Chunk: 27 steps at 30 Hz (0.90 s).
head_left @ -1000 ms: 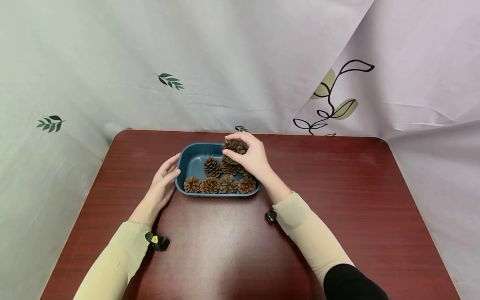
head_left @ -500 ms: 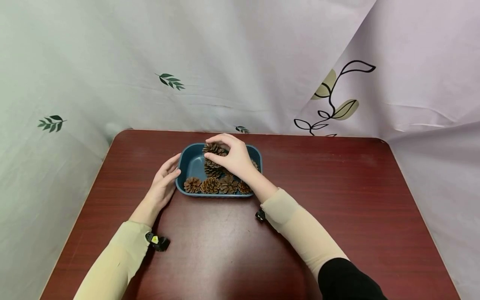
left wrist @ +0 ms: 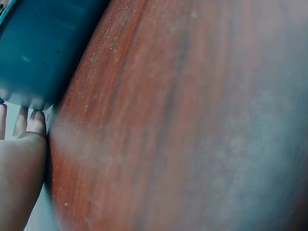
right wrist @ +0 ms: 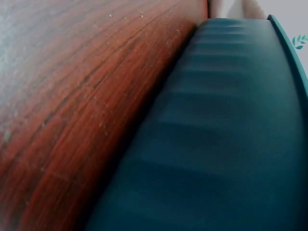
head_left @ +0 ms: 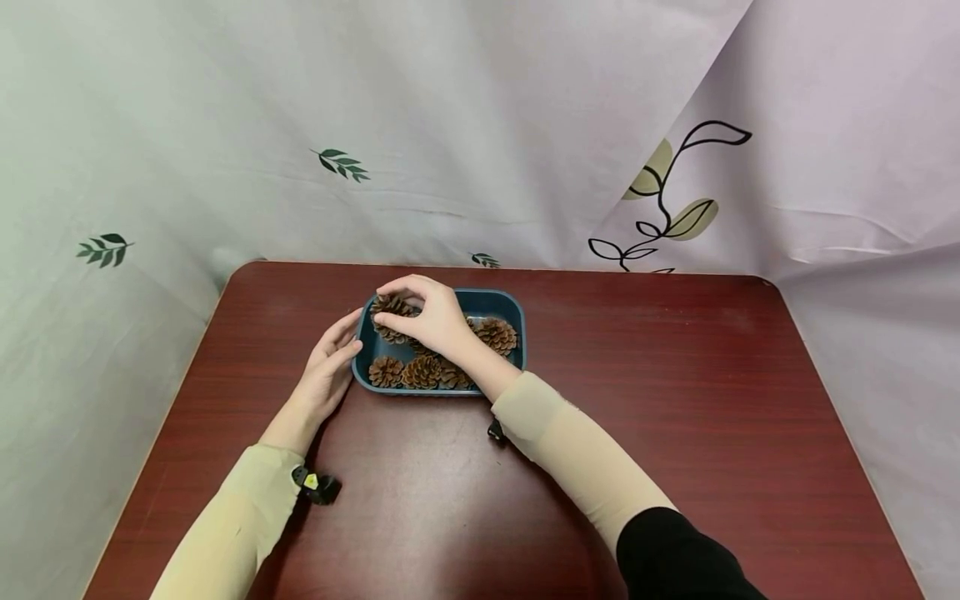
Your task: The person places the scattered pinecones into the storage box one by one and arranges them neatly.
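A dark teal rectangular tray point(head_left: 523, 333) with raised walls sits near the table's far edge, with brown pine cones inside. My right hand point(head_left: 441, 323) pinches a pine cone point(head_left: 391, 307) between thumb and fingers at the tray's far left corner. Its wrist and palm hide part of the contents. Along the front wall lie several pine cones point(head_left: 422, 372), and another pine cone point(head_left: 497, 335) rests at the right. My left hand point(head_left: 327, 371) rests against the tray's left end, fingers extended. The left wrist view shows these fingertips point(left wrist: 37, 117) at the tray wall point(left wrist: 43, 48).
The reddish-brown wooden table point(head_left: 660, 375) extends around the tray. Behind it hangs a pale curtain point(head_left: 450, 125) printed with leaves. In the right wrist view the tray's ribbed outer side point(right wrist: 211, 130) fills much of the picture.
My right hand has moved left over the tray with a pine cone, from the far right part to the far left corner. More cones show at the right. My left hand stays put.
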Each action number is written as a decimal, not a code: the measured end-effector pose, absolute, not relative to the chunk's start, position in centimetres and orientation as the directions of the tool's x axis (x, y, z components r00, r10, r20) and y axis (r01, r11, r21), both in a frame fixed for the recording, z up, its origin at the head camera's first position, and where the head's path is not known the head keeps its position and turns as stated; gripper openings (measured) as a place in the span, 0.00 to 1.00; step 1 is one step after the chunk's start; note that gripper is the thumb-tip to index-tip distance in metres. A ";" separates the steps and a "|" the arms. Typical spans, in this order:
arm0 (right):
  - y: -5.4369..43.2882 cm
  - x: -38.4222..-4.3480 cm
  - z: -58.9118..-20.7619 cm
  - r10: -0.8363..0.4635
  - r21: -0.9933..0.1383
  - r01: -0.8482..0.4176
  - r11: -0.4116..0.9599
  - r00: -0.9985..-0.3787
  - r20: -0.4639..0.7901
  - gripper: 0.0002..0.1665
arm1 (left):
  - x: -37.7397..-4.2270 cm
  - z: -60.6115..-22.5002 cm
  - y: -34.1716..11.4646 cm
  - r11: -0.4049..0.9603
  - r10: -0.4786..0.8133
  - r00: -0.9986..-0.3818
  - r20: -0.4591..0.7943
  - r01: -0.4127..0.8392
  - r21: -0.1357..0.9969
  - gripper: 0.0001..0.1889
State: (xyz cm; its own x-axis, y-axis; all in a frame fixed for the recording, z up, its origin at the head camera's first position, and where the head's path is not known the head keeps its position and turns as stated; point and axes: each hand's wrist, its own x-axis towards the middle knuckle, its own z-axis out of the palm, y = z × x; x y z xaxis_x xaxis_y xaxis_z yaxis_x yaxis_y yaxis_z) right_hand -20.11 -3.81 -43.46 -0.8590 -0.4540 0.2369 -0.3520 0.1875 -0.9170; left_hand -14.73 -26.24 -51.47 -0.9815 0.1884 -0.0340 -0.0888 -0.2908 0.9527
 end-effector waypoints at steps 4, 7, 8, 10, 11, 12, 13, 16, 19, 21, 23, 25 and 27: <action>-4.3 -20.2 -43.7 -0.490 -0.908 -0.373 0.194 -0.838 0.239 0.20 | -14.8 -51.4 -26.2 -0.271 0.185 -0.981 -0.059 -0.109 0.956 0.31; -4.5 -20.4 -43.8 -0.525 -0.894 -0.395 0.214 -0.818 0.236 0.20 | -14.8 -51.3 -26.2 -0.247 0.184 -0.978 -0.094 -0.139 0.959 0.31; -4.6 -20.4 -43.9 -0.536 -0.887 -0.403 0.225 -0.811 0.232 0.20 | -14.8 -51.3 -26.2 -0.238 0.184 -0.977 -0.104 -0.147 0.960 0.30; -4.7 -20.6 -44.0 -0.556 -0.871 -0.420 0.253 -0.800 0.224 0.20 | -14.8 -51.3 -26.2 -0.231 0.183 -0.976 -0.119 -0.160 0.960 0.30; -4.7 -20.6 -44.0 -0.566 -0.862 -0.430 0.269 -0.794 0.219 0.21 | -14.8 -51.3 -26.1 -0.232 0.182 -0.976 -0.122 -0.163 0.959 0.30; -4.7 -20.7 -44.0 -0.576 -0.852 -0.438 0.287 -0.789 0.213 0.21 | -14.8 -51.3 -26.1 -0.235 0.180 -0.976 -0.122 -0.163 0.958 0.30; -4.8 -20.7 -44.1 -0.585 -0.840 -0.448 0.304 -0.784 0.207 0.21 | -14.8 -51.3 -26.1 -0.239 0.179 -0.977 -0.120 -0.161 0.958 0.30; -4.9 -20.9 -44.1 -0.608 -0.811 -0.474 0.343 -0.770 0.193 0.21 | -14.8 -51.4 -26.1 -0.258 0.177 -0.979 -0.107 -0.151 0.954 0.30; -4.9 -20.9 -44.3 -0.614 -0.792 -0.486 0.369 -0.767 0.185 0.22 | -14.7 -51.4 -26.1 -0.267 0.179 -0.980 -0.091 -0.137 0.954 0.30; -5.0 -20.8 -44.6 -0.608 -0.780 -0.491 0.388 -0.772 0.184 0.22 | -14.7 -51.5 -26.2 -0.266 0.181 -0.980 -0.082 -0.129 0.955 0.31; -5.0 -20.8 -44.9 -0.598 -0.771 -0.492 0.403 -0.780 0.185 0.22 | -14.7 -51.5 -26.2 -0.264 0.181 -0.981 -0.075 -0.121 0.957 0.30; -5.0 -20.7 -45.1 -0.588 -0.767 -0.499 0.404 -0.784 0.201 0.23 | -14.6 -51.4 -26.2 -0.261 0.181 -0.981 -0.070 -0.116 0.958 0.30; -5.1 -20.7 -45.2 -0.578 -0.775 -0.504 0.380 -0.784 0.227 0.23 | -14.6 -51.4 -26.3 -0.257 0.183 -0.981 -0.069 -0.115 0.960 0.30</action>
